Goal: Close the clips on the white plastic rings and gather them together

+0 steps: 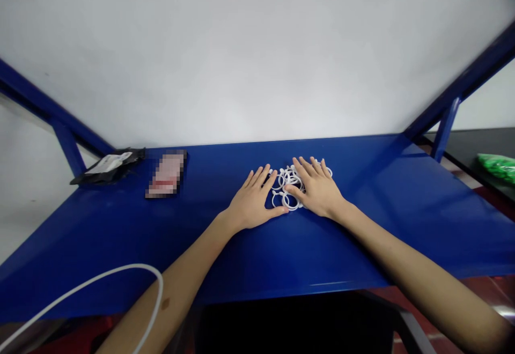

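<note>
Several white plastic rings (290, 201) with small knobs lie in a loose heap on the blue table (193, 246). At the heap's left side rests my left hand (253, 199), palm down with fingers stretched out and thumb touching the nearest rings. My right hand (317, 186) lies flat over the right part of the heap, fingers spread, covering some of the rings. Neither hand grips anything.
Black packets (110, 165) with a white label lie at the table's far left, beside a blurred-out flat item (167, 174). A white cable (120, 268) loops over my left forearm. Blue frame bars (446, 123) flank the table; a green bag (497, 166) sits at right.
</note>
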A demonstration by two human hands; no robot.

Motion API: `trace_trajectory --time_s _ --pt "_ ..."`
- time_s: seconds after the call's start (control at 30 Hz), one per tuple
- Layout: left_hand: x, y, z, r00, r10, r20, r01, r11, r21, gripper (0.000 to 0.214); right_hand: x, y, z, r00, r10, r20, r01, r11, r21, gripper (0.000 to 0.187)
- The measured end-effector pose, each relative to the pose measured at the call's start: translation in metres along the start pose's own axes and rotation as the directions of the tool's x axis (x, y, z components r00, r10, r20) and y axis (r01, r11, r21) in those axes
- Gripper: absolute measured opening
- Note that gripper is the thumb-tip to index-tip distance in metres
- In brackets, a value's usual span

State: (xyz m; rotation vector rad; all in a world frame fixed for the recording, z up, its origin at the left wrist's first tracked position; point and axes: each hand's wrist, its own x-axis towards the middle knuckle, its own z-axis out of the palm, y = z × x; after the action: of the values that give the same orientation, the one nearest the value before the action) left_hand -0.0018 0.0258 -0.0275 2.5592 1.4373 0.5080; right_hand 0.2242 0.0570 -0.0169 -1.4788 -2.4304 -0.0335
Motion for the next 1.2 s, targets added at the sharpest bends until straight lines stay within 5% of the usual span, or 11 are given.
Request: trace_trajectory --time_s 0.2,0.47,0.67,1.2 --pt "-0.005 -0.022 -0.009 0.995 -0.084 -0.061 0.085 0.996 0.026 0.078 0.0 0.009 0.0 0.999 0.046 -0.011 -0.047 0.998 -0.042 0.085" --pt "-0.009 -0.074 -0.018 0.928 -0.352 -0.124 0.368 0.917 0.156 0.067 0.004 0.04 -0.018 0.971 0.188 -0.15 -0.177 0.981 0.084 0.073" --pt "-0.007 -0.071 -0.02 0.918 -0.391 -0.063 0.395 0.893 0.217 0.057 0.005 0.048 -0.01 0.978 0.203 -0.045 -0.192 0.965 0.181 0.064" --pt "-0.008 -0.067 -0.023 0.921 -0.387 -0.042 0.385 0.89 0.245 0.055 0.002 0.04 -0.008 0.981 0.193 -0.025 -0.188 0.972 0.144 0.063"
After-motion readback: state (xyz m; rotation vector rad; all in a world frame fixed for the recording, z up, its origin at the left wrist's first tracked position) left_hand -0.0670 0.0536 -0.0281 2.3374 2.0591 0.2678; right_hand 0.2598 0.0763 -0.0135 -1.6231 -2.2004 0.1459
